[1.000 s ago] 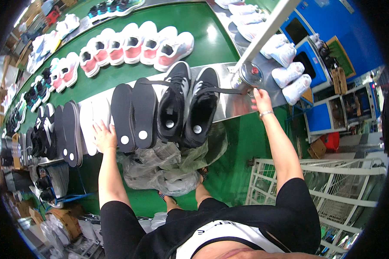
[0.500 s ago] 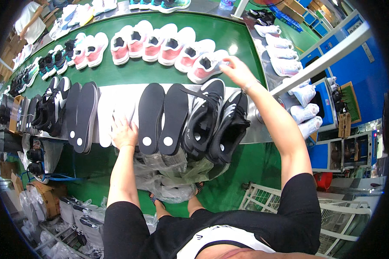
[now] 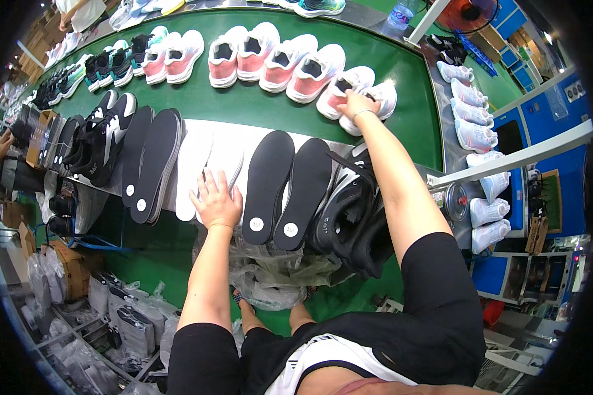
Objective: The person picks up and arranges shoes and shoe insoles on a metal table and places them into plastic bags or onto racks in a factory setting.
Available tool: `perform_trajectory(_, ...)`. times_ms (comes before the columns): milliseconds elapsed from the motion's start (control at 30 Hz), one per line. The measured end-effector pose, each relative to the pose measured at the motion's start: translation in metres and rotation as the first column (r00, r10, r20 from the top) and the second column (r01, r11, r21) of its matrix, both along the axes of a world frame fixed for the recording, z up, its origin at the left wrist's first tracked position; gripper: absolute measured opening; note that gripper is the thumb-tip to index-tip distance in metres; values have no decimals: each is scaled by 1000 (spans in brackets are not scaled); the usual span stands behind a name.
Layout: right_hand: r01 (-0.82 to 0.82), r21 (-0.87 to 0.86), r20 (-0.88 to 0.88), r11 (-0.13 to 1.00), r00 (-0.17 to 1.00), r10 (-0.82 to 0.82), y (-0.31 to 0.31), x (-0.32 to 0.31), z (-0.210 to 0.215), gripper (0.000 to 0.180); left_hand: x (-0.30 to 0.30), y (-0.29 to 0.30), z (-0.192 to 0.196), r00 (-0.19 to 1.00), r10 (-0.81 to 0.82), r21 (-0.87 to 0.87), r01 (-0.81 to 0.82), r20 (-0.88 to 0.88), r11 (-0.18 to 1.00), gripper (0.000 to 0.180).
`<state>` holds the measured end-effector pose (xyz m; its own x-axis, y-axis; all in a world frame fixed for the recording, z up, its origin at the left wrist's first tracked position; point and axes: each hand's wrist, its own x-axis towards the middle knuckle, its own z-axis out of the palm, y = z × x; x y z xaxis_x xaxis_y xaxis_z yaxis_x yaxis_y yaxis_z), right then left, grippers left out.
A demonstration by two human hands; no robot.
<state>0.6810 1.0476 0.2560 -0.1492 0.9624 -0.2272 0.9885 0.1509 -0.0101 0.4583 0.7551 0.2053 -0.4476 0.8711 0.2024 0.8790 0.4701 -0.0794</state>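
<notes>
The left hand (image 3: 215, 199) lies flat, fingers spread, on a white foam insole (image 3: 225, 158) at the near edge of the grey workbench (image 3: 244, 128); it grips nothing. Just to its right lies a pair of black insoles (image 3: 286, 187) bearing round white stickers, then a pair of black lace-up shoes (image 3: 352, 217) (partly under the right forearm). The right hand (image 3: 354, 104) reaches across to the green conveyor belt (image 3: 257, 102), fingers curled over a white-and-pink sneaker (image 3: 346, 89).
</notes>
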Motion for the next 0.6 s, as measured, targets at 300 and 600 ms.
perform_trajectory(300, -224, 136, 9, 965, 974, 225, -38, 56, 65, 59, 3, 5, -3, 999, -29, 11, 29, 13, 1000, 50)
perform_trajectory(600, 358, 163, -820, 919, 567, -75, -265, 196, 65, 47, 0, 5, 1, 995, -6, -15, 8, 100, 1000, 51)
